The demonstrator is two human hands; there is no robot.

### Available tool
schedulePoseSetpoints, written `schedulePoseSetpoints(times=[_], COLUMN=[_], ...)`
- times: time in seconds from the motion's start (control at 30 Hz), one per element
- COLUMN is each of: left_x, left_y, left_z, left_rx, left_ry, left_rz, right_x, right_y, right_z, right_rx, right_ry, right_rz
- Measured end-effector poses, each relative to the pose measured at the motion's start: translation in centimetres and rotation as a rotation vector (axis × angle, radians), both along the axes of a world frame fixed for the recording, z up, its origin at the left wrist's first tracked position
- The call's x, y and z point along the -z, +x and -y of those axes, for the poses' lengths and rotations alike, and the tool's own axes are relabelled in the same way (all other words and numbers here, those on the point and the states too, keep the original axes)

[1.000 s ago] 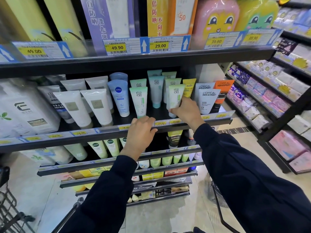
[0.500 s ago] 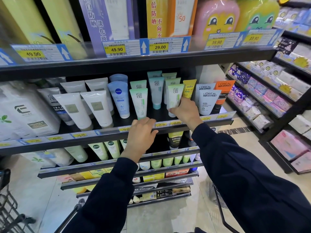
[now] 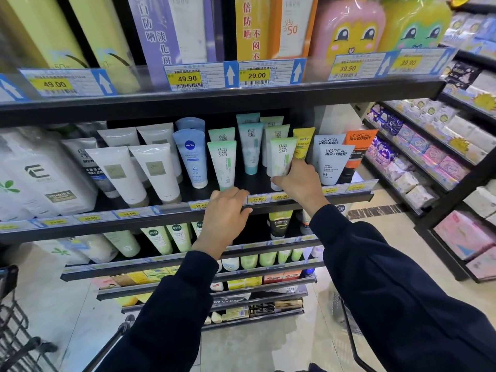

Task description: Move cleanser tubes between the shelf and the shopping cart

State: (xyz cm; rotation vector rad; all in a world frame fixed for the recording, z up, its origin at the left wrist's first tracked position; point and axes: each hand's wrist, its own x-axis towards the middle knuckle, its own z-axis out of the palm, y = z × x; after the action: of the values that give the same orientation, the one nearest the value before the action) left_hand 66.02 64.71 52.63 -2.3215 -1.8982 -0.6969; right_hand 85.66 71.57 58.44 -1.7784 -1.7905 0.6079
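Several cleanser tubes stand cap-down on the middle shelf. My right hand grips the lower part of a pale green tube standing upright at the shelf's front. My left hand rests on the shelf's front edge, its fingertips just below another green and white tube, holding nothing. The shopping cart shows only as dark bars at the bottom.
White tubes, a blue Nivea tube and L'Oreal tubes flank the green ones. The upper shelf hangs low over them. Another cart stands bottom left. Packed shelves run along the right.
Both hands stay nearly where they were. My left hand has crept slightly up onto the shelf's edge, and my right hand keeps its hold on the green tube.
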Motion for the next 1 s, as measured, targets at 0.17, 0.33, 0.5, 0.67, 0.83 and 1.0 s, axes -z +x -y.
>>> schedulePoseSetpoints(times=[0.17, 0.33, 0.5, 0.67, 0.83, 1.0], left_x=[0.1, -0.1, -0.5, -1.0, -2.7, -3.1], left_y=[0.0, 0.1, 0.3, 0.6, 1.1, 0.7], left_z=[0.0, 0.1, 0.5, 0.9, 2.9, 8.6], left_rx=[-0.004, -0.01, -0.026, -0.045, -0.09, -0.264], left_ry=[-0.018, -0.044, -0.058, -0.112, -0.114, -0.008], left_rz=[0.001, 0.008, 0.007, 0.0, 0.093, 0.096], right_x=[0.0, -0.1, 0.0, -0.1, 0.6, 2.0], right_y=[0.0, 0.0, 0.2, 1.2, 3.2, 3.9], right_z=[0.3, 0.8, 0.9, 2.1, 6.0, 11.3], right_rx=[0.007, 0.004, -0.012, -0.051, -0.112, -0.224], right_ry=[0.007, 0.013, 0.01, 0.045, 0.216, 0.381], right_rz=[-0.001, -0.004, -0.002, 0.005, 0.213, 0.272])
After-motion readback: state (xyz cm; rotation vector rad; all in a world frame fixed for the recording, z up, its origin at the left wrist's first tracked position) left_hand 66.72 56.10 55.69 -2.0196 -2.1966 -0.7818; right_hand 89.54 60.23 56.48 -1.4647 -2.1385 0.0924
